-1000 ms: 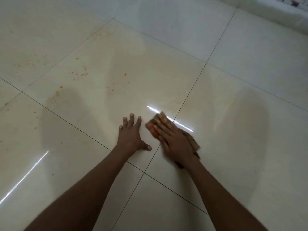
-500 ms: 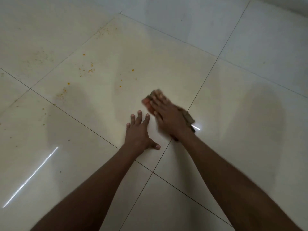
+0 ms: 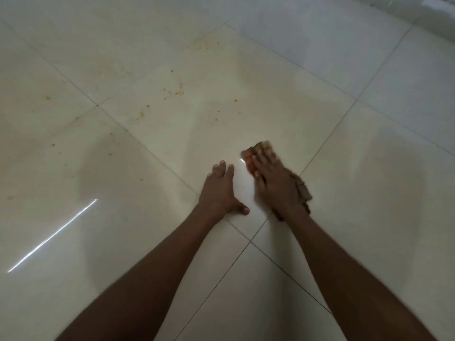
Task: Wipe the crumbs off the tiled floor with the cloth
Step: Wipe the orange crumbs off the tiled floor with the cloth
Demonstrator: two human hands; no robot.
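My right hand (image 3: 275, 183) lies flat on a brownish-orange cloth (image 3: 303, 190), pressing it onto the glossy cream tiled floor (image 3: 369, 193). The cloth sticks out in front of the fingertips and along the right side of the hand; it looks blurred. My left hand (image 3: 219, 190) rests flat on the floor just left of it, fingers spread, holding nothing. Small orange crumbs (image 3: 176, 92) are scattered on the tile ahead and to the left, with one crumb (image 3: 235, 100) nearer the middle and more specks (image 3: 53, 144) on the left tiles.
Dark grout lines (image 3: 327, 141) cross the floor between the large tiles. A bright streak of reflected light (image 3: 54, 235) lies at the lower left. A pale wall base or ledge (image 3: 423, 8) runs along the top right corner.
My right hand has slid the cloth back toward me and to the right, close beside the left hand. The view has shifted, so the crumbs sit further right in the frame.
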